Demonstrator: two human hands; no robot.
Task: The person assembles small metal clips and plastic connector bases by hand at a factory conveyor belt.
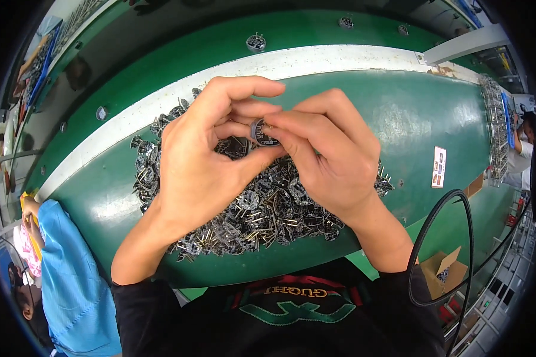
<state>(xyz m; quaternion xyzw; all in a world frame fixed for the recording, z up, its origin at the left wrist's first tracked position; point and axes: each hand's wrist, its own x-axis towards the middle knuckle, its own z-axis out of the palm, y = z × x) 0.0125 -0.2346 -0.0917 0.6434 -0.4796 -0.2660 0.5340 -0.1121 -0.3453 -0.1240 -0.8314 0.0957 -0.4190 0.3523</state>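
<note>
Between my two hands, above the table, is a small round part (262,133) with a grey rim and a dark circuit board face. My left hand (211,143) grips its rim with thumb and fingers. The thumb and forefinger of my right hand (327,143) pinch together at the part's right edge, on something small I cannot make out. Below both hands spreads a heap of small dark circuit boards (256,220) with metal pins, partly hidden by my hands and forearms.
The heap lies on a green table (423,119). Beyond a white ledge (339,58), several round parts such as this one (256,42) sit on a green strip. A printed card (438,167) lies at right, near a black cable loop (417,262) and cardboard box (443,272). Other people are at both sides.
</note>
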